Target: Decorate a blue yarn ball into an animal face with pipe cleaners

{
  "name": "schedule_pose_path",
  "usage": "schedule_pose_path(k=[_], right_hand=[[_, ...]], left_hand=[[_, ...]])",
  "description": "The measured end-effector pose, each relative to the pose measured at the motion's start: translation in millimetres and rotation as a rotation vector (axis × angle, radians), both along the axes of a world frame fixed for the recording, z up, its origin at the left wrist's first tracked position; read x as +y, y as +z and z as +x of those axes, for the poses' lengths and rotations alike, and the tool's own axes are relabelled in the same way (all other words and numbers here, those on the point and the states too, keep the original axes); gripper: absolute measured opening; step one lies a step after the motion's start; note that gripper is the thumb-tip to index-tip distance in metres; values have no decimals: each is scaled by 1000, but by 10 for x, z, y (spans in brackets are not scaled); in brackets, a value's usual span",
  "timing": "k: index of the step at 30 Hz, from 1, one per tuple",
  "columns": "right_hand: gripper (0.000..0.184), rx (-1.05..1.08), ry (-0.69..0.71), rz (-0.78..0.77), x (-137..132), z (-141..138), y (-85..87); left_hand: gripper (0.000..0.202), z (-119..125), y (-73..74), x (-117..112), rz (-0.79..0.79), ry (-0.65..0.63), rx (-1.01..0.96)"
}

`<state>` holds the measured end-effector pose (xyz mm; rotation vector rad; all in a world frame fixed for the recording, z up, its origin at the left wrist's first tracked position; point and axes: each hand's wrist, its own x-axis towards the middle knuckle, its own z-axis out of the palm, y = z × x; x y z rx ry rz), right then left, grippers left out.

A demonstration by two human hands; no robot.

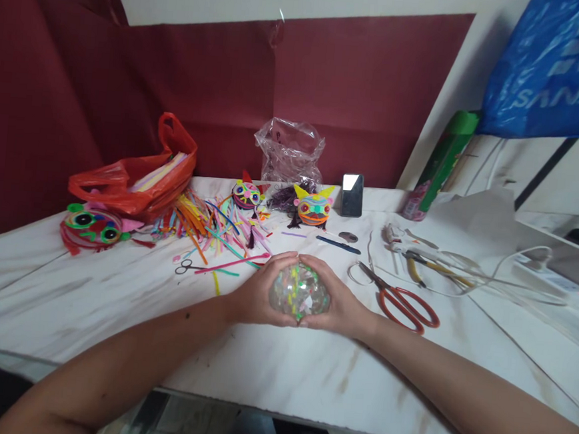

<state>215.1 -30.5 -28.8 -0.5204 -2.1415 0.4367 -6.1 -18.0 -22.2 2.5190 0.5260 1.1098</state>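
A clear, rounded ball (299, 293) with green and yellow specks and a yellow band sits between my palms over the front middle of the table. Around its left side curves my left hand (258, 289). My right hand (342, 300) cups the opposite side, and the fingertips and thumbs of both hands nearly meet above and below it. What the specks are is too blurred to tell. Right of my right hand lie orange-handled scissors (405, 305), spread a little. Left of my left hand are small dark scissors (190, 267) and a pink pipe cleaner (230, 263).
At the left, a red plastic bag (116, 180) stands behind many pipe cleaners (193, 223). Decorated faces include a red-green one (91, 227), a small one (248, 195) and a yellow-horned one (314, 207). Farther right are a phone (352, 196), pliers (415, 270), a spray can (441, 165) and cables (490, 279).
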Motion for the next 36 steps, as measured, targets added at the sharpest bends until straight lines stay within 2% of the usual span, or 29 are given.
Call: schedule_pose_path(k=[4, 8, 11, 14, 16, 25, 32, 36], right_hand=[[94, 16, 12, -34, -6, -12, -1], [102, -2, 14, -81, -17, -7, -4], [105, 12, -26, -201, -39, -12, 9], [99, 64, -41, -365, -56, -28, 24], [96, 82, -28, -407, -56, -37, 21], [98, 81, -16, -305, -39, -31, -38], [97, 52, -32, -237, -33, -19, -33], [100, 33, -39, -207, -22, -10, -38]], left_hand=[[101, 13, 13, 4, 31, 2, -15], [99, 20, 24, -13, 53, 22, -16], [98, 22, 20, -15, 79, 36, -26], [100, 20, 10, -7, 106, 52, -26], [100, 18, 4, -4, 117, 48, -22], [100, 35, 15, -27, 94, 40, -27], [104, 29, -11, -60, -76, 81, -53], [104, 20, -16, -44, -94, 73, -36]])
